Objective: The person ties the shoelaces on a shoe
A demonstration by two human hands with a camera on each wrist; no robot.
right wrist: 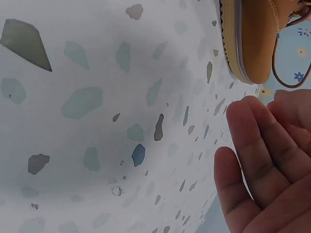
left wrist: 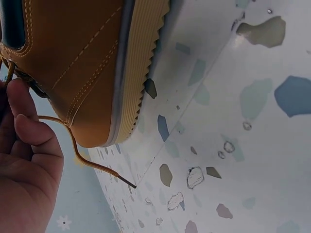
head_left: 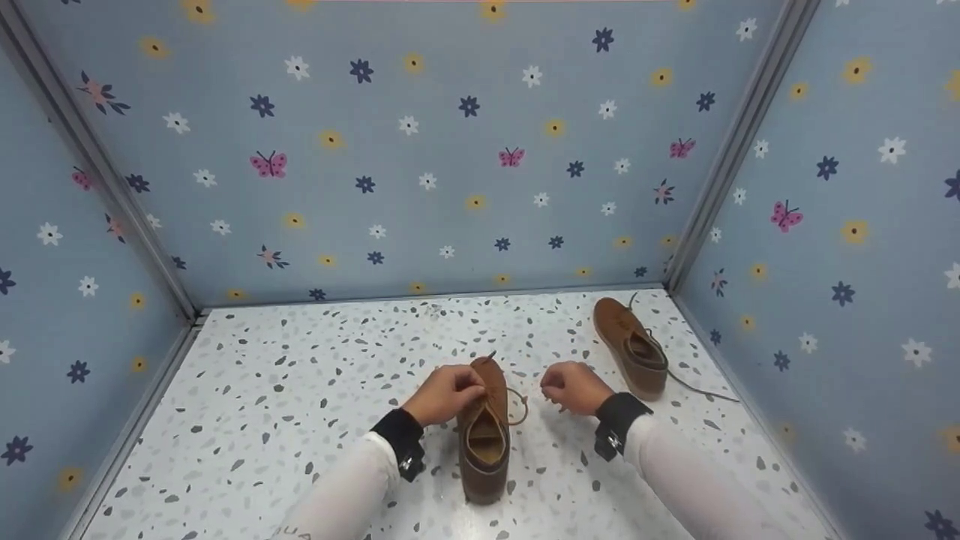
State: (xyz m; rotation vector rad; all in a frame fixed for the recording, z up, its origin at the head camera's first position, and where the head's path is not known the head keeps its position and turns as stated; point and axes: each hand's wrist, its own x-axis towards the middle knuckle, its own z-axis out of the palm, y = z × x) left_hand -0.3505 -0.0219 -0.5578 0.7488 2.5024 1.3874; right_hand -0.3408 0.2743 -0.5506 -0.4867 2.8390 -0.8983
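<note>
A brown lace-up shoe (head_left: 491, 480) stands on the speckled floor, toe pointing away from me. At its eyelets my left hand (head_left: 444, 394) pinches a shoelace (left wrist: 9, 73) between thumb and fingers. The other stretch of lace (left wrist: 95, 166) trails past the toe and ends in a dark tip. A loop of lace (head_left: 525, 409) bulges out on the shoe's right side. Beyond that loop my right hand (head_left: 577, 388) hovers over the floor, apart from the shoe. Its fingers are loosely bent, and no lace shows between them in the right wrist view.
A second brown shoe (head_left: 630, 349) stands at the back right near the corner, its dark lace (head_left: 701, 390) stretched toward the right wall. Blue floral panels (head_left: 450, 150) enclose the terrazzo floor (head_left: 300, 360) at the back and both sides.
</note>
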